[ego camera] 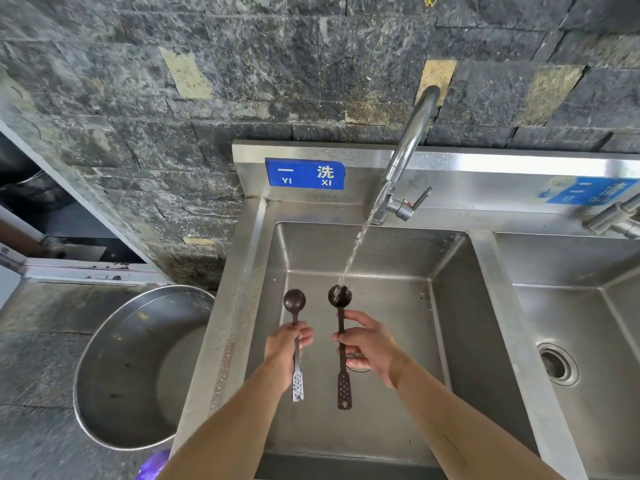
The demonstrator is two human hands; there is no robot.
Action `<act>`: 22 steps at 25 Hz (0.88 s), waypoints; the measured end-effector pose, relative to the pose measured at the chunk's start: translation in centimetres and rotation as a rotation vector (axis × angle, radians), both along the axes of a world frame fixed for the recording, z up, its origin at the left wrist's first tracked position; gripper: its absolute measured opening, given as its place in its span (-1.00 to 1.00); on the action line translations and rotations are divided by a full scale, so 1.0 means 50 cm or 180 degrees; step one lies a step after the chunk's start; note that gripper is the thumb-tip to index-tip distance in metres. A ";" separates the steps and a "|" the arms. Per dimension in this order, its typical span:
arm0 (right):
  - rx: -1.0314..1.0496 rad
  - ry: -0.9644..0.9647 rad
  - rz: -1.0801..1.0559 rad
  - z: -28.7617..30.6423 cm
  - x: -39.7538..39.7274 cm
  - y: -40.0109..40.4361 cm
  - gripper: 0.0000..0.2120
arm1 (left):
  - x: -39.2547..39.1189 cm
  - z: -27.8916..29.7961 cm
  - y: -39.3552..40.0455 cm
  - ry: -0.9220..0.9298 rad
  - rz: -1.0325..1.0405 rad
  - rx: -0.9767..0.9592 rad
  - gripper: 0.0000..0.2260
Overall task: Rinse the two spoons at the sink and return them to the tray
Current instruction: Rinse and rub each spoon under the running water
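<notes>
Over the left steel sink basin [450, 306] I hold two long dark spoons upright, bowls pointing away from me. My left hand [285, 344] grips the handle of the left spoon [294, 301], which stays beside the water. My right hand [367, 342] grips the handle of the right spoon [340, 295]. The stream from the faucet [408, 147] lands in that spoon's bowl. Both handle ends are flat and perforated. No tray is in view.
A second basin [571, 306] with a round drain lies to the right, with another tap at the right edge. A large steel pot [104, 358] stands on the floor left of the sink. A dark stone wall rises behind, with blue labels on the backsplash.
</notes>
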State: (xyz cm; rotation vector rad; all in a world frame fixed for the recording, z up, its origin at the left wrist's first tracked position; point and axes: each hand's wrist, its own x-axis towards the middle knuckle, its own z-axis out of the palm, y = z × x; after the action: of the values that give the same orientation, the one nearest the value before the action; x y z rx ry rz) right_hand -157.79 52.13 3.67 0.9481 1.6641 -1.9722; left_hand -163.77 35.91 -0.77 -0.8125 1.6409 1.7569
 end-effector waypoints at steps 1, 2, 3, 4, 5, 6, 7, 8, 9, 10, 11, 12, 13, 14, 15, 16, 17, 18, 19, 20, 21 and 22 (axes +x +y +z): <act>-0.0037 0.0040 0.0001 0.000 -0.006 -0.004 -0.60 | 0.005 -0.004 -0.002 -0.0046 0.0027 0.0049 -0.80; -0.0091 0.0082 -0.0005 0.000 -0.010 -0.007 -0.59 | 0.008 -0.007 -0.002 -0.0080 0.0016 0.0093 -0.78; -0.0162 0.0121 -0.0021 -0.002 -0.014 -0.011 -0.59 | 0.010 -0.010 -0.002 -0.0106 -0.0018 0.0116 -0.77; -0.0248 0.0158 -0.0058 -0.005 -0.017 -0.015 -0.61 | 0.010 -0.014 -0.002 -0.0127 -0.0051 0.0121 -0.76; -0.0373 0.0184 -0.0137 -0.010 -0.019 -0.020 -0.63 | 0.011 -0.018 -0.004 -0.0147 -0.0074 0.0112 -0.76; -0.0538 0.0203 -0.0251 -0.015 -0.019 -0.026 -0.65 | 0.012 -0.023 -0.007 -0.0161 -0.0091 0.0088 -0.76; -0.0728 0.0222 -0.0370 -0.020 -0.019 -0.032 -0.68 | 0.013 -0.028 -0.009 -0.0167 -0.0099 0.0049 -0.77; -0.0908 0.0219 -0.0468 -0.026 -0.021 -0.037 -0.72 | 0.012 -0.032 -0.013 -0.0168 -0.0094 0.0011 -0.76; -0.1046 0.0183 -0.0552 -0.030 -0.023 -0.041 -0.75 | 0.011 -0.035 -0.016 -0.0167 -0.0085 -0.0012 -0.76; -0.1123 0.0131 -0.0634 -0.032 -0.026 -0.042 -0.75 | 0.008 -0.037 -0.019 -0.0160 -0.0083 -0.0026 -0.77; -0.1156 0.0094 -0.0710 -0.034 -0.030 -0.040 -0.73 | 0.006 -0.039 -0.021 -0.0146 -0.0089 -0.0036 -0.77; -0.1168 0.0080 -0.0778 -0.037 -0.035 -0.038 -0.73 | 0.002 -0.041 -0.022 -0.0131 -0.0095 -0.0043 -0.77; -0.1175 0.0073 -0.0837 -0.038 -0.039 -0.035 -0.75 | -0.001 -0.044 -0.023 -0.0120 -0.0098 -0.0041 -0.78; -0.1199 0.0069 -0.0886 -0.040 -0.041 -0.034 -0.77 | -0.005 -0.046 -0.023 -0.0116 -0.0103 -0.0038 -0.78; -0.1258 0.0076 -0.0927 -0.040 -0.042 -0.034 -0.80 | -0.007 -0.048 -0.023 -0.0114 -0.0116 -0.0031 -0.78; -0.1340 0.0098 -0.0967 -0.041 -0.043 -0.034 -0.81 | -0.009 -0.050 -0.023 -0.0115 -0.0136 -0.0012 -0.78; -0.1433 0.0134 -0.1002 -0.042 -0.044 -0.034 -0.82 | -0.010 -0.052 -0.023 -0.0117 -0.0153 0.0011 -0.78; -0.1521 0.0185 -0.1026 -0.042 -0.046 -0.033 -0.82 | -0.011 -0.053 -0.022 -0.0116 -0.0161 0.0021 -0.78; -0.1591 0.0255 -0.1042 -0.039 -0.050 -0.031 -0.81 | -0.012 -0.055 -0.022 -0.0110 -0.0160 0.0015 -0.79; -0.1632 0.0335 -0.1056 -0.034 -0.058 -0.027 -0.78 | -0.013 -0.056 -0.022 -0.0103 -0.0157 0.0008 -0.79; -0.1653 0.0411 -0.1068 -0.028 -0.069 -0.021 -0.75 | -0.016 -0.056 -0.021 -0.0101 -0.0151 0.0013 -0.80; -0.1664 0.0476 -0.1081 -0.019 -0.082 -0.013 -0.72 | -0.018 -0.057 -0.021 -0.0100 -0.0140 0.0026 -0.80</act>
State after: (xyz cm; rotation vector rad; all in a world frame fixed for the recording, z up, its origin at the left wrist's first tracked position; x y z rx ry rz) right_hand -161.88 51.46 2.70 0.9351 1.0006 -2.5782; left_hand -164.66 34.84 -3.61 -0.7904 1.6181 1.7112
